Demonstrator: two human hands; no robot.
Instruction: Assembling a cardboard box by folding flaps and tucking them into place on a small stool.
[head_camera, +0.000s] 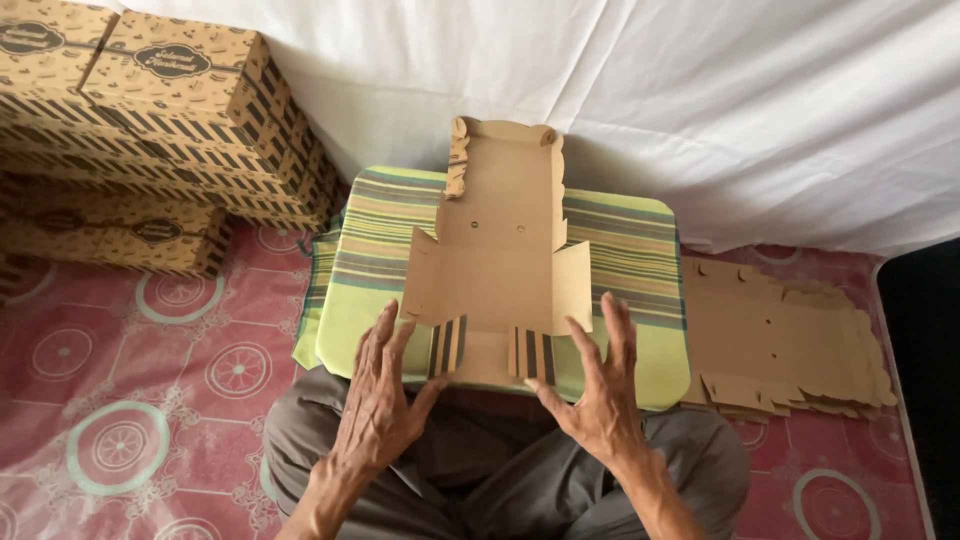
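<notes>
A brown die-cut cardboard box blank (497, 260) lies partly folded on a green striped cushion (630, 250) in front of my crossed legs. Its side flaps stand up a little and its near flaps show dark stripes. My left hand (380, 395) hovers at the blank's near left corner, fingers spread, holding nothing. My right hand (598, 385) hovers at the near right corner, fingers also apart and empty. Both palms face inward toward the near flaps.
A stack of flat brown box blanks (785, 340) lies to the right on the pink patterned mat (150, 400). Several assembled printed boxes (150, 120) are piled at the back left. A white cloth (650, 90) hangs behind.
</notes>
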